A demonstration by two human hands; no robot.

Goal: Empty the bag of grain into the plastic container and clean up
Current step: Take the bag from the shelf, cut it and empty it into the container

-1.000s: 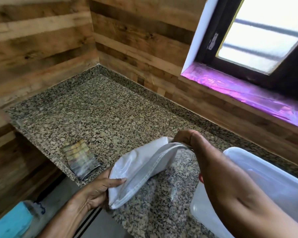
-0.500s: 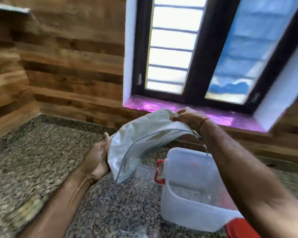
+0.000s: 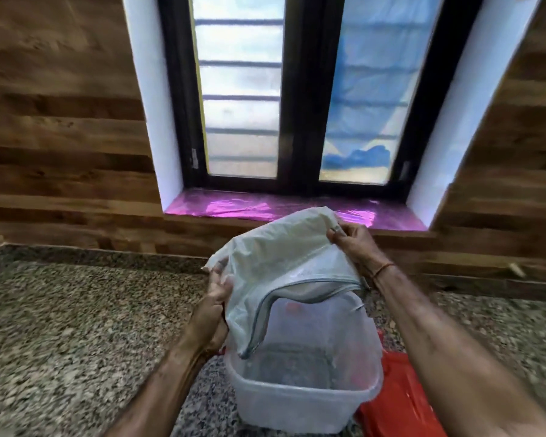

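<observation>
Both hands (image 3: pixel 213 313) gripping upended bag (image 3: pixel 281 266)

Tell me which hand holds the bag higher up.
The right hand, pinching the bag at its raised top corner; the left hand grips its lower edge beside the plastic container.

A speckled grey-brown granite countertop (image 3: pixel 60 326) runs to horizontal brown wood-plank walls (image 3: pixel 60 137). A black-framed two-pane window (image 3: pixel 297 89) with horizontal bars sits in white reveals (image 3: pixel 152 105), pale daylight coming through; its sill wears shiny magenta film (image 3: pixel 234 206)
</observation>
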